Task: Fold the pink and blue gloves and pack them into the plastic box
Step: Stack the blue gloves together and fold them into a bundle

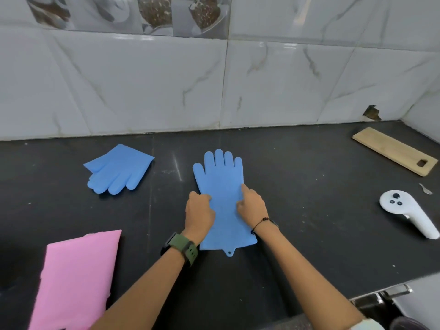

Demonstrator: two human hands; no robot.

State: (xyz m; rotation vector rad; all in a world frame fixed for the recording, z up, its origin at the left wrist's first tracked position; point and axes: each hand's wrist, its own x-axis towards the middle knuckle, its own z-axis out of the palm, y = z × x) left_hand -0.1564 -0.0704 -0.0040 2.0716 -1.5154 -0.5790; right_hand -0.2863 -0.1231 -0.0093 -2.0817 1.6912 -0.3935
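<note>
A blue glove [221,184] lies flat on the dark counter, fingers pointing to the wall, cuff tab nearest me. My left hand [198,211] rests on its left edge at the middle, fingers curled onto the glove. My right hand [252,206] presses the right edge at the same height. A second blue glove [117,169] lies folded at the back left. A pink glove [76,279] lies at the front left, partly cut off by the frame. No plastic box is in view.
A wooden board [392,150] lies at the back right by the tiled wall [166,86]. A white hand controller [407,214] sits on the right. A small metal piece [425,188] lies above it. The counter's front edge [371,295] drops at the lower right.
</note>
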